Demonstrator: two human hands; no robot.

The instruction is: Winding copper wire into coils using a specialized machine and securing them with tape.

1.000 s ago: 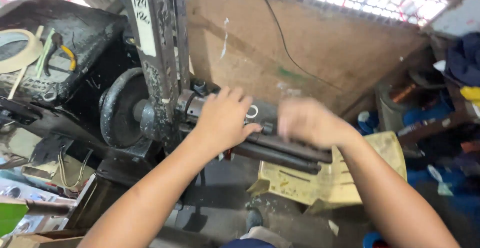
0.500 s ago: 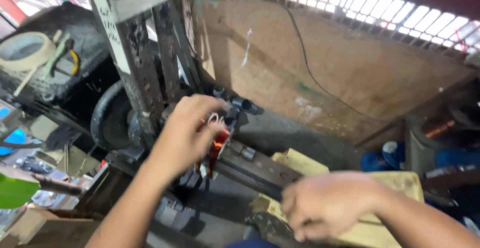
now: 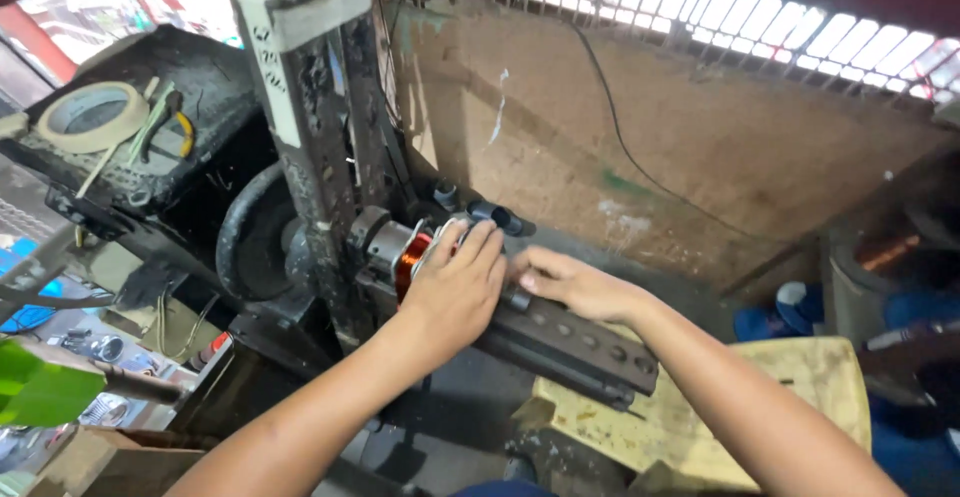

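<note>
So your right hand point(image 3: 575, 287) is back up on the machine now. Half a second ago it was hanging low over the yellowish block point(image 3: 800, 387), well away from the work; now its fingers are stretched out flat on the dark drilled bar point(image 3: 580, 342), just beside your left hand point(image 3: 455, 292).

The left one has barely moved. It's laid over the copper coil point(image 3: 410, 257) on the winder spindle point(image 3: 375, 242), fingers together and draped across the top, more resting than clamping. I can't tell if the right fingertips are pinching anything; the left hand hides them.

The coil sits on the spindle right next to the upright black post point(image 3: 310, 127), half covered by your palm. Looks to me like both hands are back on the coil end, so the winding bit isn't finished.

Tape roll point(image 3: 92, 117) and pliers point(image 3: 165, 122) are lying untouched on the surface up left.
</note>
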